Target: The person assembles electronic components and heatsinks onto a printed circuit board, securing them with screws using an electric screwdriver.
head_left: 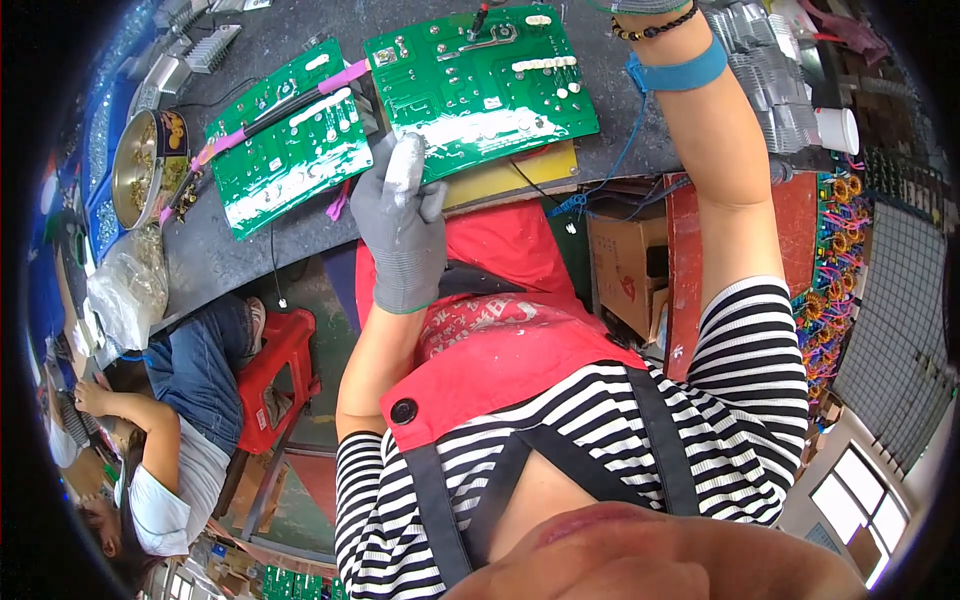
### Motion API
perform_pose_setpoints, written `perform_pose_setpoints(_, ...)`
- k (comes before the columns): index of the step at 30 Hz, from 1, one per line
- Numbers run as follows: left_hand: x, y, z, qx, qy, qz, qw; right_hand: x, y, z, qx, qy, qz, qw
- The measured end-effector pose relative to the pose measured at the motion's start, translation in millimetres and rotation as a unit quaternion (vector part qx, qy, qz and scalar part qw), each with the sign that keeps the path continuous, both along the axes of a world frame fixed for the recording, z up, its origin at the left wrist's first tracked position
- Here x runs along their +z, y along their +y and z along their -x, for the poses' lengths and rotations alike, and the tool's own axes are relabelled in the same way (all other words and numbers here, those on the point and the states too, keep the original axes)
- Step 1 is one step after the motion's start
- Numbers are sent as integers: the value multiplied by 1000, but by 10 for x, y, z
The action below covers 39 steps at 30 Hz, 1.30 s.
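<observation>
My left hand (402,225), in a grey glove with white-smeared fingertips, is at the near left corner of the right-hand green circuit board (480,100). One finger lies on the board's face; the others are partly hidden, closed about its edge. At the top edge my right hand (650,5) is cut off, with only the glove's cuff and palm end showing. Its fingers are out of view. A second green circuit board (290,150) lies to the left. Black cables with pink sleeves (300,105) run across it.
A metal bowl (135,170) of small parts and a plastic bag (128,285) are at the left. Metal heat sinks (765,75) and a white cup (838,131) stand at the right. A co-worker (175,470) sits lower left near a red stool (280,380).
</observation>
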<state>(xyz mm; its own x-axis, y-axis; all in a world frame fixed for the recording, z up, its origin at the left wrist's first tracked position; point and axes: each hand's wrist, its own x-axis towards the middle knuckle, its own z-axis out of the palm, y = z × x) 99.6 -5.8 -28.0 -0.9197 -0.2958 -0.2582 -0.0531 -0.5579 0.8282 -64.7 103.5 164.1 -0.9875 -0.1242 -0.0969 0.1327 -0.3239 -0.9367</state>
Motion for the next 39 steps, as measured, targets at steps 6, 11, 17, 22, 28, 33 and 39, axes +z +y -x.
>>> perform_pose_setpoints(6,106,75,28,54,-52,-2,997,-127,5,-3,48,86,-7,995)
perform_pose_setpoints(11,89,98,52,42,-14,-9,999,-521,93,159,93,422,-15,902)
perform_pose_setpoints(17,-90,23,49,28,36,-85,995,-606,-57,-25,91,349,68,930)
perform_pose_setpoints(22,139,10,51,85,-24,-55,995,-253,-67,-44,53,291,-14,955)
perform_pose_setpoints(28,98,-207,-456,52,-7,-108,993,-226,-203,124,74,207,28,975)
perform_pose_setpoints(33,284,-721,-546,7,-9,-237,971,-237,222,182,56,263,-54,962)
perform_pose_setpoints(39,706,-2348,-30,208,156,-119,958,-310,38,140,118,252,-49,959)
